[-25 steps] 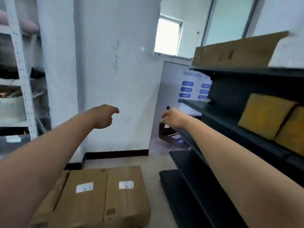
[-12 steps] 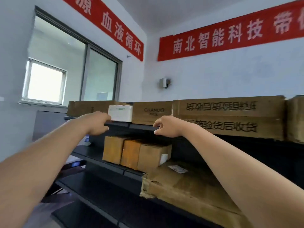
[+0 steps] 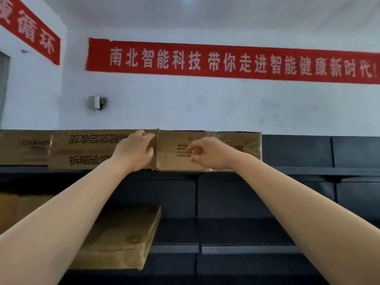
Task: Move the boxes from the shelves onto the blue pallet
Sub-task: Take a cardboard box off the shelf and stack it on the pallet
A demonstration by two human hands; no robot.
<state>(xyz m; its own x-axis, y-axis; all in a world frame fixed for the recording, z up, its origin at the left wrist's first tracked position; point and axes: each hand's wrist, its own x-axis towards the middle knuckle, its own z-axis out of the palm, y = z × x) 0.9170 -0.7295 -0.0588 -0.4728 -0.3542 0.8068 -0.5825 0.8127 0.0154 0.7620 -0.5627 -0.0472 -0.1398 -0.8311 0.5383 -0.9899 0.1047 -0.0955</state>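
Cardboard boxes line the top of a dark shelf unit (image 3: 308,171). A tape-wrapped brown box (image 3: 174,153) stands in the middle, and a long printed box (image 3: 82,150) sits touching its left side. My left hand (image 3: 134,151) reaches up to the seam between these two, with its fingers spread over the taped box's left edge. My right hand (image 3: 205,154) hovers in front of the taped box's face, fingers loosely curled and holding nothing. The blue pallet is out of view.
Another brown box (image 3: 22,147) sits at the far left of the top shelf. A flat cardboard box (image 3: 123,239) lies on a lower shelf under my left arm. The shelf bays to the right are dark and bare. Red banners hang on the wall above.
My view has swung from the floor boxes up and to the right along the shelf. Both hands rose from the shelf edge to the taped box on the top shelf.
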